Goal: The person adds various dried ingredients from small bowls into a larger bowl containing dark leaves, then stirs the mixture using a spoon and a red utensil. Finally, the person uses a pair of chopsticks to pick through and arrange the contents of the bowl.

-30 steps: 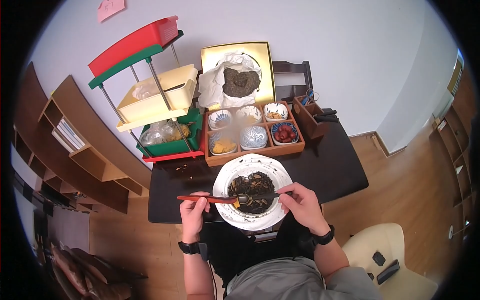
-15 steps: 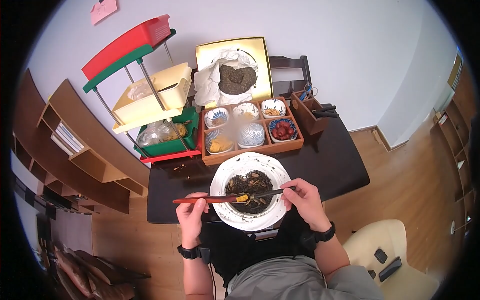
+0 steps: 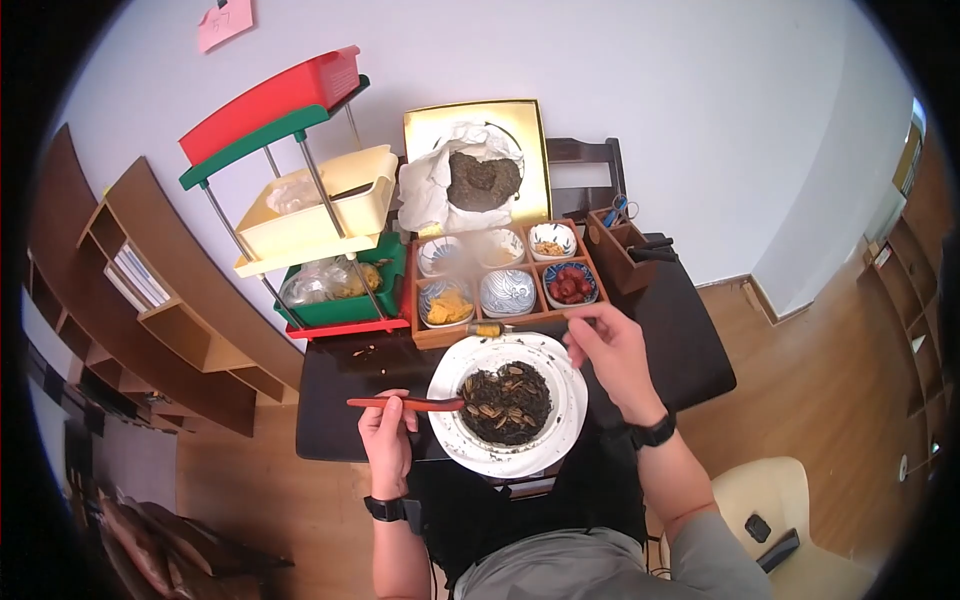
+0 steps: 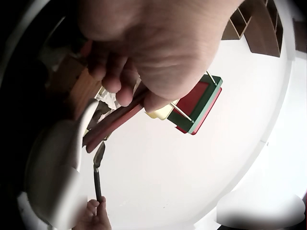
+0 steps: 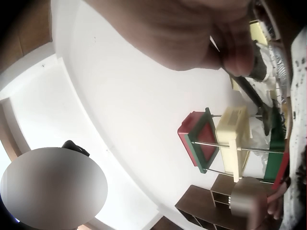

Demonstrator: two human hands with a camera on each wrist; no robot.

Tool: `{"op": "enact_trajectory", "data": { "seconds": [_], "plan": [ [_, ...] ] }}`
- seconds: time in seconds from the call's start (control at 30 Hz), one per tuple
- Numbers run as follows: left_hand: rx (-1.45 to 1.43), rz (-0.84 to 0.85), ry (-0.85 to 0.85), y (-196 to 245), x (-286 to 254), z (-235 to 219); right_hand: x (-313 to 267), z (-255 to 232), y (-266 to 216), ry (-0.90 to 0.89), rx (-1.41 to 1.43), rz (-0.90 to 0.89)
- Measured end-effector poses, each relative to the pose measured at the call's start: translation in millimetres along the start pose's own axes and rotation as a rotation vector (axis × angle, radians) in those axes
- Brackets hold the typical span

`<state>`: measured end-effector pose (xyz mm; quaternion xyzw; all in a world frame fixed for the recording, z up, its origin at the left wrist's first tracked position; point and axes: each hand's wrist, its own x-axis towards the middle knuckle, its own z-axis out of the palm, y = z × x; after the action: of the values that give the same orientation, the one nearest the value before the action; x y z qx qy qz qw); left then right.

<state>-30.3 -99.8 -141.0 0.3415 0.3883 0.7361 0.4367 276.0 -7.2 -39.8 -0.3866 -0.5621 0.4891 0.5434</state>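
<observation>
Yellow piece [image 3: 487, 329] is sitting in the bowl of a thin dark metal spoon [image 3: 525, 326], hovering over the front rail of the wooden tray [image 3: 590, 297], just below the bowl of yellow chips [image 3: 447, 300]. Spoon's long axis is running roughly left-right in the head view: load at the left tip, handle at the right going into the right hand [image 3: 610, 350]. That hand is pinching the handle with curled fingers. The chip bowl is lying up and left of the spoon tip, close by; the right hand is the nearer one to it.

Left hand [image 3: 388, 428] is sitting well below and left, gripping a red stick-like tool [image 3: 405, 403], fingers wrapped around it. That tool is also lying nearly horizontal, its tip reaching the left rim of the white plate [image 3: 570, 420]. In the left wrist view it is looking like two red rods held together; can't tell more.

Plate: glossy white ceramic, wide rim speckled with crumbs, holding a loose heap of dark twisted leaves [image 3: 505, 402] with paler flecks. It is resting on the black table [image 3: 690, 350], between the two hands.

Tray is holding six small patterned ceramic bowls in two rows; red fruit [image 3: 571, 286] is sitting at front right. Behind it, a gold box [image 3: 530, 150] with white paper and a dark pressed cake [image 3: 482, 180].
</observation>
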Motion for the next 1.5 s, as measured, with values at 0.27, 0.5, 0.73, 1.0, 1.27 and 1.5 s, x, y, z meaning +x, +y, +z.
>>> {"op": "enact_trajectory", "data": {
  "seconds": [0.27, 0.5, 0.73, 1.0, 1.27, 1.5],
  "plan": [
    [-0.007, -0.037, -0.024, 2, -2, -3, 58, 51, 0, -0.134, -0.687, -0.713],
    [0.017, -0.03, -0.022, 2, -4, -3, 14, 23, -34, -0.067, -0.676, -0.552],
    [0.045, -0.014, -0.028, 1, -4, -3, -54, -24, -54, -0.128, -0.553, -0.071],
    [0.122, 0.004, -0.025, -4, -3, -8, -53, -22, -5, -0.022, -0.491, -0.046],
    [0.133, 0.024, -0.017, -4, -4, -8, -63, -17, 2, -0.097, -0.249, 0.128],
    [0.146, 0.047, -0.014, -5, -6, -8, -54, -28, 21, 0.091, -0.146, 0.154]
  ]
}}
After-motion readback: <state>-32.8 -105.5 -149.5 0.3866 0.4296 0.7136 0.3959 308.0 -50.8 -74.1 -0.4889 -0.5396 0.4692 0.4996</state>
